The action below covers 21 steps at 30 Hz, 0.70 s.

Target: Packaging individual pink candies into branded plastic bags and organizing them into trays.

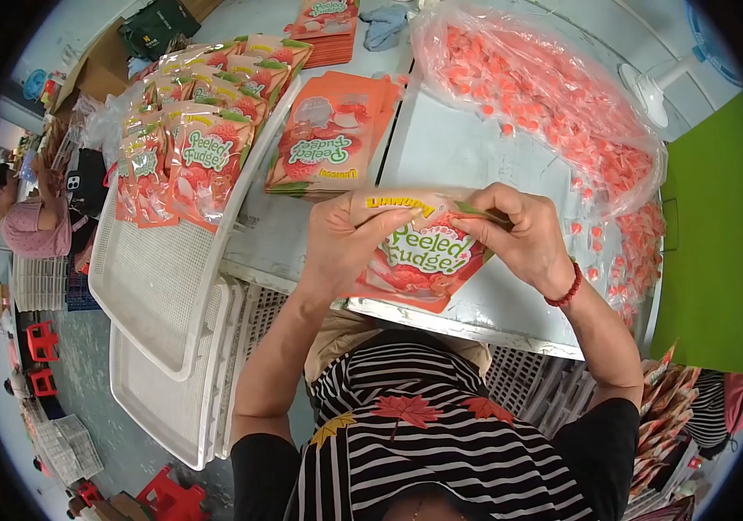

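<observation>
An orange candy pouch (419, 260) with a fruit picture is held up over the near edge of the metal table (441, 148). My left hand (345, 239) grips its upper left corner. My right hand (519, 234), with a red bead bracelet on the wrist, pinches the pouch's top right edge. A stack of flat, empty-looking orange pouches (328, 135) lies on the table just beyond my hands. To the right spreads a big clear plastic bag of small pink wrapped candies (554, 95).
A white mesh tray (154, 278) at left carries several filled pouches (198, 139) standing in rows; more white trays (171, 399) lie below it. Another pouch stack (328, 30) sits far back. A seated person (28, 217) works at far left. Red stools (41, 343) stand on the floor.
</observation>
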Motion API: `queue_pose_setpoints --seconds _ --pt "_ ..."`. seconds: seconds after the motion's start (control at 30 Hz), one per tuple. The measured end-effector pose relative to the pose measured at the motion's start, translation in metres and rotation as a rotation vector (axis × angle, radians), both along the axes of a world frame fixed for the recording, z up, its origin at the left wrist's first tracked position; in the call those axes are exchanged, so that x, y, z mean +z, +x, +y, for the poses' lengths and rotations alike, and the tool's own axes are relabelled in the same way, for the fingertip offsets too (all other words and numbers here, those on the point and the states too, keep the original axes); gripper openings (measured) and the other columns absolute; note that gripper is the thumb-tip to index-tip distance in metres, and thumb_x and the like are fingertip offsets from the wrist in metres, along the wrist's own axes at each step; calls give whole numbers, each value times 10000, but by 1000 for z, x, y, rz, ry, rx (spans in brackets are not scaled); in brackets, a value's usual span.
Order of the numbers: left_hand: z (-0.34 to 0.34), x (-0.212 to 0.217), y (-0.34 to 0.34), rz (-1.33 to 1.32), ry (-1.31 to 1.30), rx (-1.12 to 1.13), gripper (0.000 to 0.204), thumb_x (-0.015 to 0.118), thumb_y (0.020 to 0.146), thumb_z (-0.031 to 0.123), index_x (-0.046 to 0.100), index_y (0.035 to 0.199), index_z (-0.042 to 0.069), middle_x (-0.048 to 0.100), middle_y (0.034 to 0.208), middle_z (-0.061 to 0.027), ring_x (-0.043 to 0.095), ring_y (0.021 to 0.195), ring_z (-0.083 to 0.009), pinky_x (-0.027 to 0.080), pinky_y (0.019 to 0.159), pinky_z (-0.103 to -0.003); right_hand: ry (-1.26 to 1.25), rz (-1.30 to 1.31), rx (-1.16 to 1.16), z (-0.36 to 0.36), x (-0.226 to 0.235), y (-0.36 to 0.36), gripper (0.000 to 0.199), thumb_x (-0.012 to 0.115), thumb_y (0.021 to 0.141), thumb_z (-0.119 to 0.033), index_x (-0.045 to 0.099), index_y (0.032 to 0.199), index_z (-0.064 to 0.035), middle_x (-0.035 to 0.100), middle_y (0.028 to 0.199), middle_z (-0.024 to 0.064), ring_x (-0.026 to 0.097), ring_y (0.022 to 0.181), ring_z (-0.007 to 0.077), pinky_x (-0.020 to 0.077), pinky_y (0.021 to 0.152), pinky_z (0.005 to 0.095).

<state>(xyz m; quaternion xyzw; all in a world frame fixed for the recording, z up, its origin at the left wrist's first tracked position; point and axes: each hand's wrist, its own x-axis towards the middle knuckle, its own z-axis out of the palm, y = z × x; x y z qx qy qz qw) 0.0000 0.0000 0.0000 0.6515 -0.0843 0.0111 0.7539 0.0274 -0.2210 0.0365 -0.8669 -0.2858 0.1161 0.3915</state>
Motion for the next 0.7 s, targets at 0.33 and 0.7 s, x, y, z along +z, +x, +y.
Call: queue_pose_setpoints --seconds 0.33,0.7 --pt "-9 3 -1 139 95 37 115 649 851 57 687 933 -13 673 776 -29 571 628 -27 455 492 -179 -13 -101 7 11 14 7 171 711 806 -112 624 843 31 619 702 114 609 623 163 482 559 302" --pt "26 6 -9 15 46 33 143 602 898 96 693 974 16 675 799 -10 534 605 -14 432 501 -170 -71 -224 148 36 22 2 220 697 801 -145 584 749 37 521 643 158 521 546 304 409 516 363"
